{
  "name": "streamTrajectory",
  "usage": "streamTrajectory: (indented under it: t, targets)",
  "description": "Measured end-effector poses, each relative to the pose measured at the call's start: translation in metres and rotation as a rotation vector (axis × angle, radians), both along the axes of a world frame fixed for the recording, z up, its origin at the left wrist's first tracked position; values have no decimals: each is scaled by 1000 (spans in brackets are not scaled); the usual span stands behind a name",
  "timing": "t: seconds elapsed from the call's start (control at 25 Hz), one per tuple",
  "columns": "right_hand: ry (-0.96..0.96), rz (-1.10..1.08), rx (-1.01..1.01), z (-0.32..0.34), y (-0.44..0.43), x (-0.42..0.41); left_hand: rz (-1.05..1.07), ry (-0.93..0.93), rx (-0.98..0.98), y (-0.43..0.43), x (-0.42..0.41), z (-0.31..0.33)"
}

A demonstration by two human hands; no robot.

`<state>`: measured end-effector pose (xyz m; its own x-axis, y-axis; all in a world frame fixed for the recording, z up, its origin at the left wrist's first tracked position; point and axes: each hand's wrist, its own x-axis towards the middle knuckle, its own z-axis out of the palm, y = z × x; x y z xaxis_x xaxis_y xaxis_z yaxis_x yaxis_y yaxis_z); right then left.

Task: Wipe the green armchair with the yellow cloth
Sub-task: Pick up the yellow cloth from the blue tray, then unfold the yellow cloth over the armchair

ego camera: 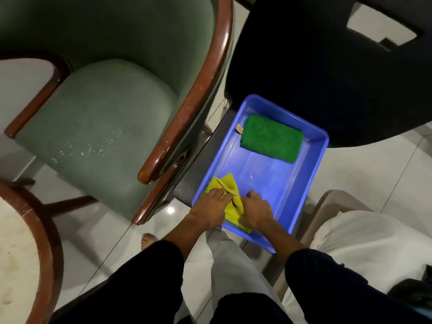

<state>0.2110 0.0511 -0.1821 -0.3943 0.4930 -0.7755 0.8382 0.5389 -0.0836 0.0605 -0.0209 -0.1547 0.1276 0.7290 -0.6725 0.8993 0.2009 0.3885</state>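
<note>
The green armchair (100,118) with brown wooden arms fills the upper left; small white specks dot the front of its seat. The yellow cloth (226,184) lies crumpled in the near left corner of a blue plastic tray (314,174). My left hand (209,206) presses down on the cloth's left part with fingers curled over it. My right hand (256,212) grips the cloth's right part inside the tray. Both hands cover much of the cloth.
A folded green cloth (272,137) lies at the tray's far end. The tray rests on a grey stand between the armchair and a dark chair (327,66). A round wood-rimmed table (21,249) is at lower left, a beige seat (364,232) at right, over a white tiled floor.
</note>
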Motion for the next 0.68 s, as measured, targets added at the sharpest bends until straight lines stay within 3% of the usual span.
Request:
streamTrajectory:
  t: [0.2,0.28,0.44,0.68]
  targets:
    - [246,241,-40,83,13,-26,21,30,232,-26,-23,31]
    - [395,133,-83,120,16,-42,37,-9,297,-40,-39,46]
    - [548,-79,-240,158,-8,-106,480,-190,319,-114,-98,76]
    - [562,249,-238,105,-167,-291,1103,-251,119,-322,-233,43]
